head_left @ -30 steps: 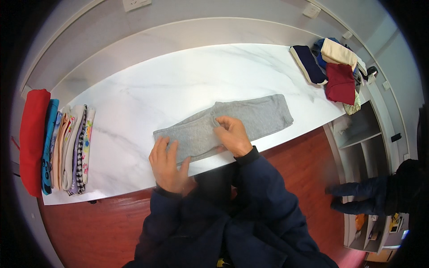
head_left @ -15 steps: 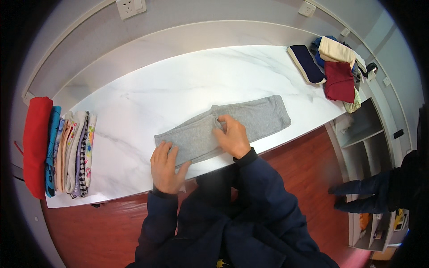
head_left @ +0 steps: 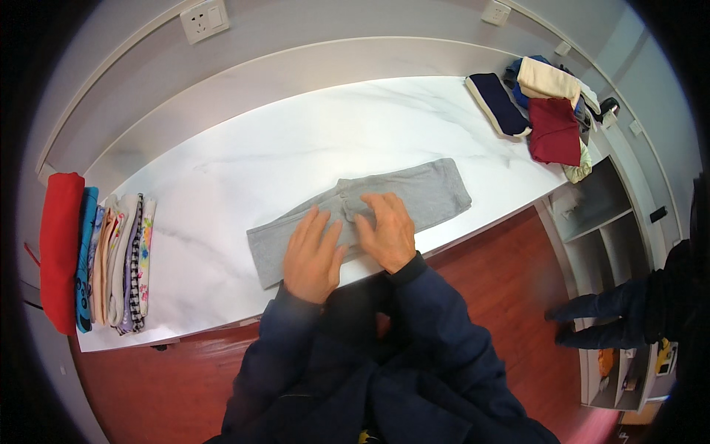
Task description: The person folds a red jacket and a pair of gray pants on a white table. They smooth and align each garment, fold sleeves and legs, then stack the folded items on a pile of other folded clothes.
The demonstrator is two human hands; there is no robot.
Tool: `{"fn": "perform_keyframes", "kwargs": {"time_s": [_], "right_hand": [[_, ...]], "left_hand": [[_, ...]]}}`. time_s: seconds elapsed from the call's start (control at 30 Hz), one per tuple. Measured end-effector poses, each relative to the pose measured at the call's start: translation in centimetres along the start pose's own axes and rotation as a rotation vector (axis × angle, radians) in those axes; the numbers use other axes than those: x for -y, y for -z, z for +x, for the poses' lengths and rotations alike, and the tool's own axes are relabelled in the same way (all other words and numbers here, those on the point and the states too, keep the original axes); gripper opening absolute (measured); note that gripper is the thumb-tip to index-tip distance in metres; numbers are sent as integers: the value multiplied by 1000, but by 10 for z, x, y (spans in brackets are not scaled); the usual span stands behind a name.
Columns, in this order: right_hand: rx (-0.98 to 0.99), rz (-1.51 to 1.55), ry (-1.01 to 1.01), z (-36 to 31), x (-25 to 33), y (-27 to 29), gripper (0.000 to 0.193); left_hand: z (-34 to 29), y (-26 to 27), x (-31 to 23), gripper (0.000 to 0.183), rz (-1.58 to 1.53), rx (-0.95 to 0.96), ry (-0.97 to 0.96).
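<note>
A pair of grey trousers [head_left: 425, 191], folded lengthwise into a long strip, lies flat and slightly slanted near the front edge of the white marbled table [head_left: 214, 259]. Over its middle, my left hand [head_left: 314, 255] has its fingers spread and is a little blurred; whether it touches the cloth I cannot tell. Just to the right, my right hand [head_left: 388, 231] rests at the trousers' centre, thumb and fingers apart and bent. Neither hand grips the fabric. My hands hide part of the trousers' near edge.
A row of folded cloths stands at the left end, with a red one [head_left: 61, 251] outermost. At the far right is a pile with a maroon garment [head_left: 555, 132] and a navy one [head_left: 497, 103]. Beyond the table's right end are grey shelves [head_left: 592, 222] and a person's legs [head_left: 603, 318].
My left hand has left the trousers' left end and moved right, close beside my right hand. The right hand's fingers have loosened from the cloth. The view has shifted slightly.
</note>
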State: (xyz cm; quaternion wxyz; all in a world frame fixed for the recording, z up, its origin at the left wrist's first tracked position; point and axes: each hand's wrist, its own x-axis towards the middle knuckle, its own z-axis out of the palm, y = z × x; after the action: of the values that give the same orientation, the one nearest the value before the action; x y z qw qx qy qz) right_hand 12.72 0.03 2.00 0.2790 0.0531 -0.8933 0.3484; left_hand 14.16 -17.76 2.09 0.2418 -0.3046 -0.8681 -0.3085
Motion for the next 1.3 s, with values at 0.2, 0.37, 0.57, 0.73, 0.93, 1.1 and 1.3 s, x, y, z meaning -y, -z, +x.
{"fn": "perform_keyframes", "kwargs": {"time_s": [0.2,0.37,0.57,0.73,0.93,1.1,1.3], "right_hand": [[-147,-93,-9,-2,-41,32,27],[-331,-333,-91,-2,-98,79,31],[-159,-417,-307,-10,-133,96,36],[-133,-388,-308,-7,-130,98,37],[-201,-238,-134,-11,-88,94,31],[85,161,-160,-8,-32,58,24],[241,42,-101,2,1,17,30]], "left_hand": [[5,-33,12,46,108,150,-20],[2,-37,14,47,135,189,-3],[3,-36,13,46,166,207,-12],[2,-37,15,46,187,204,-23],[0,-37,17,44,106,107,-22],[-4,-28,10,44,21,-6,3],[-22,-5,3,43,67,-55,40]]}}
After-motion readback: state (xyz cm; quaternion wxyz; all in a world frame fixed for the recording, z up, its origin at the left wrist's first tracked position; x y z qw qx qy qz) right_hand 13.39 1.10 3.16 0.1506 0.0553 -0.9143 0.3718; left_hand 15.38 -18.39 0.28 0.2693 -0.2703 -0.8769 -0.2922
